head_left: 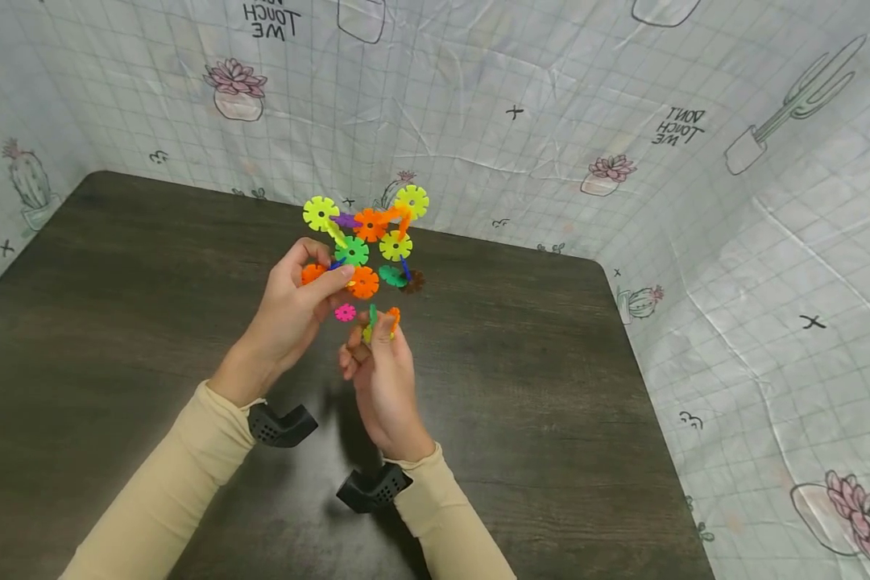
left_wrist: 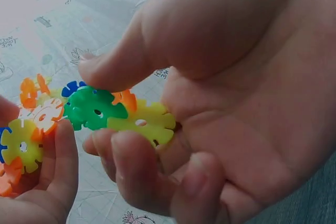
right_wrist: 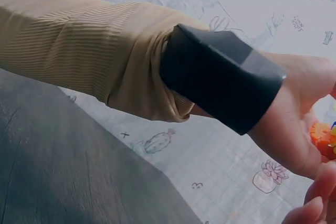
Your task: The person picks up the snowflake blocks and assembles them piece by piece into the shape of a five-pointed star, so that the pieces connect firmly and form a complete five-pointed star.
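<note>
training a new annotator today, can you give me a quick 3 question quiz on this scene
1. True or false: the left hand grips the cluster of interlocked plastic snowflake discs above the dark wooden table.
2. What does the right hand pinch? A) a metal spoon B) a few loose plastic discs C) nothing
3. What colour is the small disc between the two hands?

Key: 1 true; 2 B; 3 pink.

two hands, one dark table, and about a dozen snowflake discs.
</note>
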Demonstrator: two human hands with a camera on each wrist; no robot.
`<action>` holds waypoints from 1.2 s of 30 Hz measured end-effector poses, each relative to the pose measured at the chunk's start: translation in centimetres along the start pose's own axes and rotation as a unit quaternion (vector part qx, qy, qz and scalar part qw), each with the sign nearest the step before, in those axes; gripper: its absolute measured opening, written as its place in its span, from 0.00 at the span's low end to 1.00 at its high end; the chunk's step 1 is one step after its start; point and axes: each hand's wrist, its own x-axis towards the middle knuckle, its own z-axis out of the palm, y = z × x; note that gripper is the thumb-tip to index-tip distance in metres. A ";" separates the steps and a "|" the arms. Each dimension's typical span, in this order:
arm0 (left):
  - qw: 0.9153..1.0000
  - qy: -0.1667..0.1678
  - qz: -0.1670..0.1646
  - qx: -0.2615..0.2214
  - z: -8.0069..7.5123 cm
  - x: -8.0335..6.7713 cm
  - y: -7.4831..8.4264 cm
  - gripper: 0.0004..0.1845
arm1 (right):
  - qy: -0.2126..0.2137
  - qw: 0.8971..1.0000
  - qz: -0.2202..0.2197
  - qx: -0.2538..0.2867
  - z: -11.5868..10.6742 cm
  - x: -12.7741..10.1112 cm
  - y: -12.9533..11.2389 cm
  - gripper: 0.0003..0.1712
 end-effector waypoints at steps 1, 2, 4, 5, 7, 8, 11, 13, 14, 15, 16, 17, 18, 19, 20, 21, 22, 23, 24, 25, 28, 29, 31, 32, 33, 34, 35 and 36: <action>1.000 -0.002 0.001 -0.005 0.0 0.0 0.0 0.13 | 0.001 1.000 0.001 0.005 0.1 0.1 0.0 0.28; 1.000 -0.003 0.002 -0.010 0.0 0.0 0.1 0.13 | 0.000 1.000 0.005 0.008 0.3 0.2 0.0 0.28; 1.000 -0.008 0.003 -0.018 0.1 -0.1 0.1 0.13 | -0.004 1.000 0.014 0.019 0.5 0.3 0.1 0.28; 1.000 -0.008 0.002 -0.021 0.1 -0.1 0.1 0.13 | -0.010 0.999 0.016 0.026 0.6 0.3 0.1 0.29; 1.000 -0.009 0.000 -0.021 0.2 -0.1 0.1 0.13 | -0.022 0.998 0.020 0.047 0.8 0.4 0.1 0.29; 1.000 -0.011 0.000 -0.023 0.2 -0.1 0.1 0.13 | -0.029 0.998 0.021 0.061 0.9 0.4 0.2 0.29; 1.000 -0.008 -0.001 -0.022 0.2 -0.2 0.0 0.13 | -0.054 0.993 0.018 0.102 1.0 0.3 0.3 0.23; 1.000 -0.008 0.001 -0.022 0.1 -0.3 0.0 0.13 | -0.064 0.991 0.009 0.119 0.9 0.2 0.4 0.16; 1.000 -0.009 0.003 -0.025 0.1 -0.3 0.0 0.13 | -0.067 0.990 0.001 0.121 0.9 0.1 0.5 0.13; 1.000 -0.008 0.003 -0.026 0.0 -0.3 0.0 0.13 | -0.069 0.990 -0.007 0.120 0.9 0.1 0.6 0.12; 1.000 -0.008 0.005 -0.027 0.0 -0.3 0.0 0.13 | -0.069 0.991 -0.018 0.114 0.9 0.1 0.6 0.11; 1.000 -0.008 0.006 -0.026 0.0 -0.3 0.0 0.13 | -0.070 0.992 -0.028 0.105 0.9 0.1 0.6 0.12; 1.000 -0.008 0.006 -0.027 0.0 -0.3 -0.1 0.13 | -0.070 0.993 -0.036 0.092 0.9 0.1 0.6 0.13; 1.000 -0.008 0.006 -0.023 -0.1 -0.4 -0.1 0.13 | -0.070 0.994 -0.042 0.078 0.9 0.1 0.6 0.13; 1.000 -0.008 0.006 -0.019 -0.1 -0.4 -0.1 0.13 | -0.070 0.994 -0.047 0.065 0.9 0.2 0.6 0.14; 1.000 -0.007 0.005 -0.014 -0.1 -0.4 -0.1 0.13 | -0.068 0.995 -0.050 0.051 0.9 0.2 0.6 0.13; 1.000 -0.007 0.004 -0.010 -0.1 -0.4 -0.2 0.13 | -0.067 0.996 -0.052 0.037 0.9 0.2 0.5 0.12; 1.000 -0.005 0.001 -0.004 -0.1 -0.4 -0.2 0.13 | -0.065 0.996 -0.054 0.024 0.9 0.2 0.5 0.12; 1.000 -0.002 -0.001 0.003 -0.1 -0.4 -0.2 0.14 | -0.063 0.996 -0.055 0.012 0.8 0.3 0.5 0.11; 1.000 0.001 -0.003 0.011 -0.1 -0.4 -0.1 0.14 | -0.060 0.997 -0.055 0.000 0.8 0.3 0.4 0.10; 1.000 0.009 -0.015 0.024 -0.2 -0.3 -0.1 0.16 | -0.053 0.997 -0.054 -0.030 0.8 0.4 0.4 0.09; 0.999 0.012 -0.020 0.031 -0.2 -0.2 0.0 0.16 | -0.050 0.997 -0.054 -0.038 0.7 0.4 0.4 0.09; 0.999 0.014 -0.029 0.040 -0.3 -0.2 0.0 0.17 | -0.047 0.996 -0.053 -0.051 0.8 0.4 0.4 0.09; 0.998 0.014 -0.034 0.044 -0.4 -0.2 0.1 0.17 | -0.046 0.996 -0.054 -0.055 0.8 0.3 0.4 0.08; 0.998 0.014 -0.040 0.050 -0.4 -0.2 0.1 0.17 | -0.046 0.996 -0.056 -0.058 0.8 0.3 0.4 0.08; 0.997 0.014 -0.045 0.055 -0.5 -0.2 0.1 0.17 | -0.045 0.995 -0.058 -0.060 0.8 0.3 0.4 0.08; 0.997 0.016 -0.051 0.061 -0.6 -0.3 0.2 0.17 | -0.045 0.995 -0.060 -0.062 0.9 0.3 0.5 0.08; 0.996 0.017 -0.055 0.066 -0.6 -0.3 0.2 0.17 | -0.045 0.995 -0.060 -0.063 0.9 0.3 0.5 0.07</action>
